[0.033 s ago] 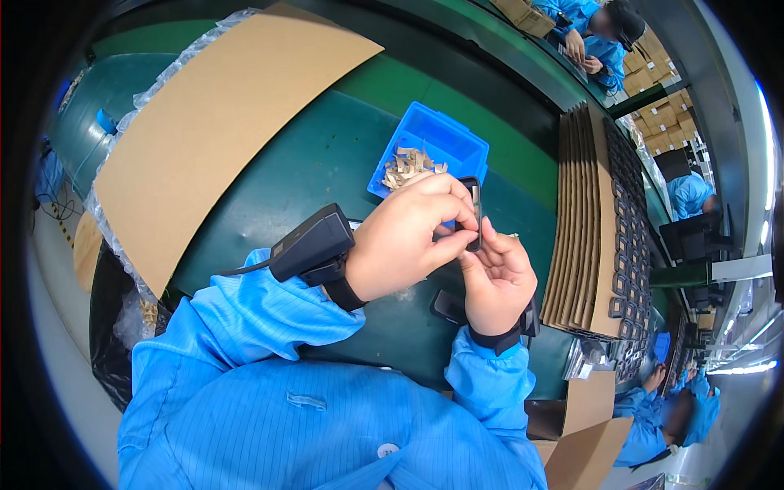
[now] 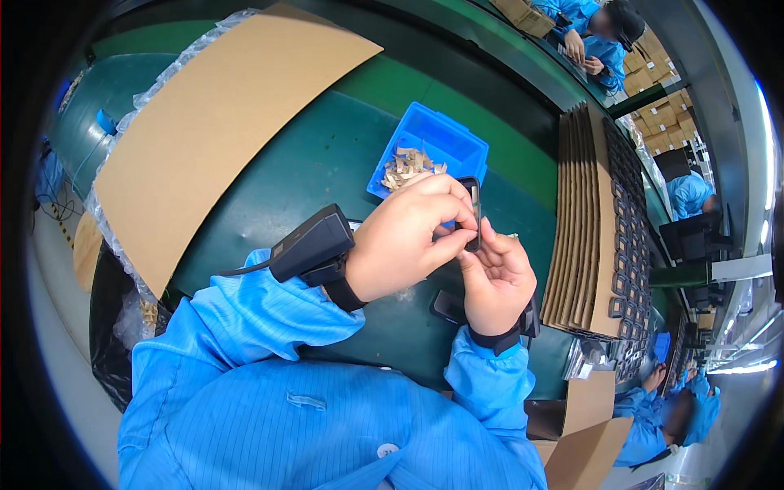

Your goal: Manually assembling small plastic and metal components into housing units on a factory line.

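Note:
Between my hands, just in front of the blue bin, is a small black frame-like piece (image 2: 474, 186) with rounded corners, held on edge. My left hand (image 2: 404, 237) pinches it with thumb and index finger at its lower part. The fingers of my right hand (image 2: 500, 276) close round its lower end from the right. My fingers cover much of it. Right behind my left hand stands the blue plastic bin (image 2: 457, 145), with crumpled beige strips (image 2: 411, 166) inside. On the green table, beside my right wrist, lies a small black object (image 2: 447, 305), partly hidden.
A large cardboard sheet (image 2: 245, 106) over clear plastic wrap covers the left of the table. To the right stands a stack of cardboard layers (image 2: 576, 237), with rows of black frames (image 2: 625, 220) beside it. An opened carton (image 2: 590, 404) sits lower right. Co-workers in blue work beyond.

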### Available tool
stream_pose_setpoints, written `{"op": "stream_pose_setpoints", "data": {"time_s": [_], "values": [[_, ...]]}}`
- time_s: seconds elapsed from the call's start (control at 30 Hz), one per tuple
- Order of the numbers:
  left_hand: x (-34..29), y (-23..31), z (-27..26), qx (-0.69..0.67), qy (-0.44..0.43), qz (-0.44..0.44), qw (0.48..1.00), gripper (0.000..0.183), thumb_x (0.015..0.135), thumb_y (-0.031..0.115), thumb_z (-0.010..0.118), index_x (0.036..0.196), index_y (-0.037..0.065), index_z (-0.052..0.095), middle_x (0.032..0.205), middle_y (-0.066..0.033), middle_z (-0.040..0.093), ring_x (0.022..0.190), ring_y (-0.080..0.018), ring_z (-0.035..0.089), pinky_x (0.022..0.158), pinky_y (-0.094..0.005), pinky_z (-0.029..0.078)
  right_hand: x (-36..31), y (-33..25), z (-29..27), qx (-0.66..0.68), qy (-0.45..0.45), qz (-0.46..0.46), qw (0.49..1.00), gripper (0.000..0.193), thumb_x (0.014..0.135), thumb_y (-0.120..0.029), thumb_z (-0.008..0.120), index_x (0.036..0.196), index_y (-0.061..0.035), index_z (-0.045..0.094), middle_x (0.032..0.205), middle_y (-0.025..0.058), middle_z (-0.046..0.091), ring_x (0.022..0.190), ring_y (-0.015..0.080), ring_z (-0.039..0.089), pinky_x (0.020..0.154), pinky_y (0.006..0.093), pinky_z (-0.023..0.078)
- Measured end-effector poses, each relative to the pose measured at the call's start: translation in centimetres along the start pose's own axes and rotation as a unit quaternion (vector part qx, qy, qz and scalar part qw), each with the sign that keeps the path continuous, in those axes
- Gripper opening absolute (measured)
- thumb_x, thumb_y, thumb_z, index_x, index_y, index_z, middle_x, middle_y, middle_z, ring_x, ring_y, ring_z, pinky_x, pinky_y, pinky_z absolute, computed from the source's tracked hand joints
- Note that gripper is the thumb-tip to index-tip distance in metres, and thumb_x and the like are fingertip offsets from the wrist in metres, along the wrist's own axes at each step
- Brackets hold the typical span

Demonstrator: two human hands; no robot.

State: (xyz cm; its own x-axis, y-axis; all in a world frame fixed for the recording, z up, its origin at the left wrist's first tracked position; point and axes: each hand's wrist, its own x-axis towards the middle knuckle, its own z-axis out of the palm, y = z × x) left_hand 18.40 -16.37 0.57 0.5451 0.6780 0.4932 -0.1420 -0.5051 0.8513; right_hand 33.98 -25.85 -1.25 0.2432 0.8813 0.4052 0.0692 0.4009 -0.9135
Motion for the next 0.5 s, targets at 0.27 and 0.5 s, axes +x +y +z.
{"op": "stream_pose_setpoints", "data": {"time_s": [0.27,0.5], "values": [[0.0,0.1,0.8,0.171,0.048,0.116,0.977,0.018,0.085,-0.002,0.070,0.098,0.002,0.058,0.106,-0.0162,0.059,0.098,-0.0374,0.060,0.084,-0.0431,0.051,0.2,0.0,-0.5,-0.062,-0.007,-0.024,0.998,0.039,0.090,0.018,0.065,0.128,0.0071,0.063,0.122,0.0188,0.070,0.111,0.0234,0.071,0.097,0.0333,0.059],[1.8,-0.2,-1.8,0.342,0.159,0.094,0.921,0.013,0.087,-0.002,0.066,0.097,0.002,0.058,0.105,-0.0164,0.060,0.092,-0.0382,0.061,0.080,-0.0456,0.051,0.3,-0.9,-0.4,-0.030,0.018,0.036,0.999,0.044,0.090,0.019,0.065,0.131,0.0075,0.059,0.125,0.0225,0.068,0.115,0.0279,0.070,0.098,0.0366,0.059]]}}
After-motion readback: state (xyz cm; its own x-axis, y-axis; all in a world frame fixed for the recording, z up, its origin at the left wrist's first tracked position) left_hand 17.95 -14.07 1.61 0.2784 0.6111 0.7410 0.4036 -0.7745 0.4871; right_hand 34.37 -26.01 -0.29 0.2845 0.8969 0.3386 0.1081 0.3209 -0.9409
